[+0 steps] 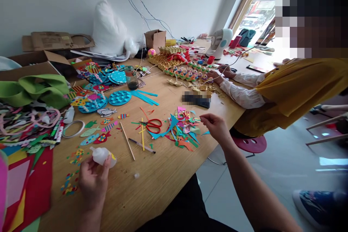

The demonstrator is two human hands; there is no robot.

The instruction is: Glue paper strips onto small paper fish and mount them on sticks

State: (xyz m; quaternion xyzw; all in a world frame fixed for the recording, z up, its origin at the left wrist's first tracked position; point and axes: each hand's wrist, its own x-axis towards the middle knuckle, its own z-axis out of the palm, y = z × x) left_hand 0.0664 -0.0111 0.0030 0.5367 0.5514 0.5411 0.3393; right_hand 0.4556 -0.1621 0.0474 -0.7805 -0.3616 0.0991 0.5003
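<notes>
My left hand (94, 179) is closed round a small white glue bottle (104, 157), which is tilted with its nozzle to the left. On the table to its right lies a small whitish cap (136, 175). My right hand (214, 127) hovers by the table's right edge with fingertips pinched together; whatever may be between them is too small to make out. Just left of it is a heap of coloured paper scraps (186, 128). Red-handled scissors (152, 125), a wooden stick (127, 140) and a pen (141, 145) lie between my hands. Several paper fish (90, 139) and small dots (70, 183) are near the bottle.
Beyond the scraps lies a dark phone (196, 99). A co-worker in a mustard top (301, 90) sits at the right, hands at painted egg cartons (187, 73). Blue paper discs (119, 98), a glass jar (132, 79), a tape roll (73, 129) and felt sheets (40, 181) fill the left.
</notes>
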